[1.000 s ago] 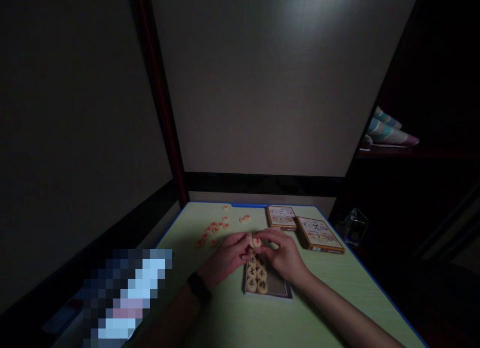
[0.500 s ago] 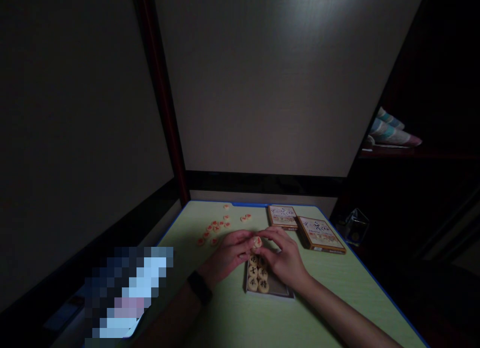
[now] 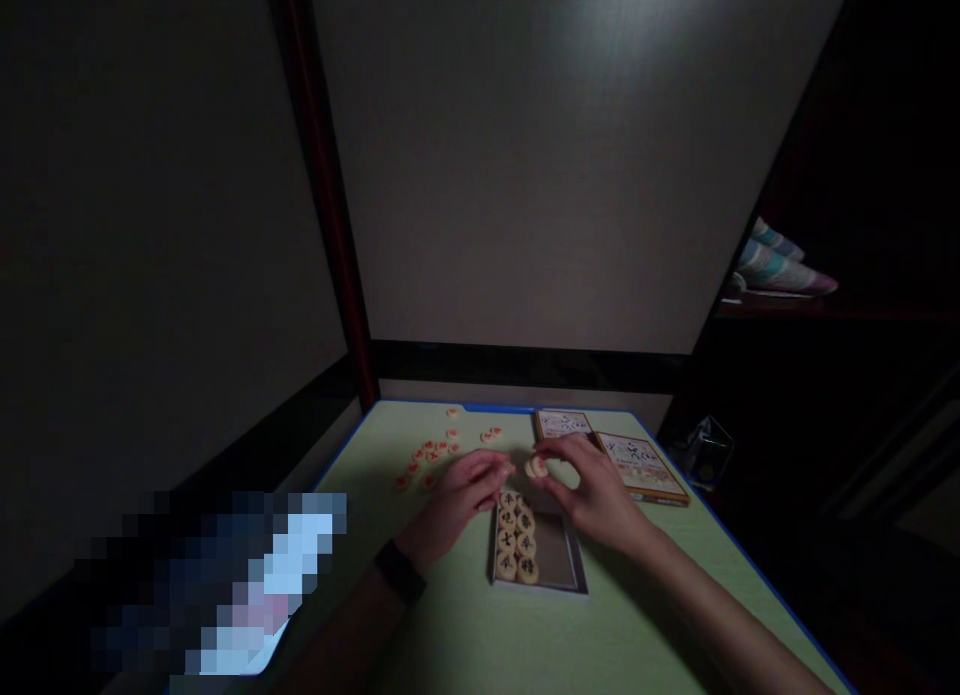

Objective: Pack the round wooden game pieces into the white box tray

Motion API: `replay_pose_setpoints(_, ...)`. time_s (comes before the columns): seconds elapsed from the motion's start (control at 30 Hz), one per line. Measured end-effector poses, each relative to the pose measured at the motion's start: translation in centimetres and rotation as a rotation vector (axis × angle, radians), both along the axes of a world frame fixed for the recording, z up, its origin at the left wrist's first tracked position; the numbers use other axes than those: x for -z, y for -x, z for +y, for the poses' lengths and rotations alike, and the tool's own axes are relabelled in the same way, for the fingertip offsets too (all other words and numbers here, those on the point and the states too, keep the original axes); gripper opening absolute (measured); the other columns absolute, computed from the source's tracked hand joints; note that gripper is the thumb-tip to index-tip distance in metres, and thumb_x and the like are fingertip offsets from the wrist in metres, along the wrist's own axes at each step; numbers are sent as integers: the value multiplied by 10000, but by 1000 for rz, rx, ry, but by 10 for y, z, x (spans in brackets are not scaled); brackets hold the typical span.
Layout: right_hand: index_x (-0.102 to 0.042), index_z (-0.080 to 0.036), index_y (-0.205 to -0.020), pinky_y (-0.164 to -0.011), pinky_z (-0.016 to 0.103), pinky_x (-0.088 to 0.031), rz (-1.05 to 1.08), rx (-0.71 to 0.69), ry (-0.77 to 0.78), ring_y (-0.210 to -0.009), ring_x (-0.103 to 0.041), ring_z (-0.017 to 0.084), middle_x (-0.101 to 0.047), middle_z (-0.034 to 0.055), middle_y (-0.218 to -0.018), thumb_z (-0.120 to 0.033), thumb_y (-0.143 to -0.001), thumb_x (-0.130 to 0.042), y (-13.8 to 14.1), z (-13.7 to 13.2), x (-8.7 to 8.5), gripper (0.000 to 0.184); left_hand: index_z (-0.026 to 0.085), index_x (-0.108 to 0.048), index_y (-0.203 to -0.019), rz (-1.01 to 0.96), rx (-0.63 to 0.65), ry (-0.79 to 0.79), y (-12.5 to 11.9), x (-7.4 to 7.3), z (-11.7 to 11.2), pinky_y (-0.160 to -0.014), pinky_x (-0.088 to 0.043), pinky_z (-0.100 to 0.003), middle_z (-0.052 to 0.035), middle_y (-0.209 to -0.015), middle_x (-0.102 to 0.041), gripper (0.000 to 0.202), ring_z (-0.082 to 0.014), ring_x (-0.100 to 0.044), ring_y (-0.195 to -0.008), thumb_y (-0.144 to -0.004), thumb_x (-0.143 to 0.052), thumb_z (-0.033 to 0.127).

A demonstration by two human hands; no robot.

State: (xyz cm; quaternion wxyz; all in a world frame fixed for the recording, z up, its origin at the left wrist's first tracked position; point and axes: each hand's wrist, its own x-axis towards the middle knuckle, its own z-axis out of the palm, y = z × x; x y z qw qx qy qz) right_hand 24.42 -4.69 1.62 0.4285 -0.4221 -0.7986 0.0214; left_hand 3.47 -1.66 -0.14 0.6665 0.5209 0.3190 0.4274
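Note:
Between the thumb and fingers of my right hand [image 3: 592,490] are red-marked Chinese chess pieces [image 3: 536,467], seemingly two stacked together. My left hand [image 3: 466,493] is closed just left of them, fingertips pressed together; whether a piece is in them I cannot make out. Both hands hover over the far end of an open box tray [image 3: 553,555]. Black-marked chess pieces [image 3: 527,544] lie face up in two columns along the tray's left side. The tray's far edge is partly hidden by my hands.
Several red-marked pieces [image 3: 433,455] lie scattered on the green table [image 3: 645,615] beyond my left hand. Two printed box lids or boxes [image 3: 639,465] sit at the far right. A pixelated patch [image 3: 277,565] covers the left edge. Walls stand behind the table.
My right hand has moved right, away from my left hand, carrying the red-marked pieces. More of the tray and its black-marked pieces now shows.

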Motion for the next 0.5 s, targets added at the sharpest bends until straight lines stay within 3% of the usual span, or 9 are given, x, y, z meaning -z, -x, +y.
replay_pose_setpoints(0.2, -647, -183, -977, -776, 317, -484, -381, 60, 243, -904, -612, 221, -660, 81, -917, -134, -829, -607, -12, -11, 0, 161, 142, -657, -895, 123, -126, -115, -6, 13, 10, -534, -357, -197, -2, -743, -622, 343, -87, -507, -607, -715, -761, 414)
replay_pose_setpoints(0.27, -652, -180, -872, -750, 305, -462, -504, 82, 249, -884, -597, 224, -648, 78, -844, -138, -840, -592, -6, -14, 4, 80, 147, -652, -865, 154, -155, -142, -8, 20, 13, -583, -415, -207, -12, -767, -649, 255, -108, -561, -661, -721, -745, 336)
replay_pose_setpoints(0.37, -647, -184, -790, -750, 312, -435, -608, 89, 216, -870, -576, 231, -641, 73, -761, -147, -864, -570, 1, -14, 8, 113, 154, -645, -825, 210, -214, -194, -11, 29, 18, -691, -482, -234, -25, -799, -679, 129, -140, -625, -761, -724, -705, 208)
replay_pose_setpoints(0.5, -656, -190, -795, -743, 308, -422, -550, 68, 191, -852, -562, 221, -644, 63, -757, -128, -847, -578, -6, -12, 5, 112, 155, -650, -837, 293, -238, -252, -12, 36, 24, -733, -509, -245, -30, -816, -695, 94, -150, -657, -796, -753, -627, 119)
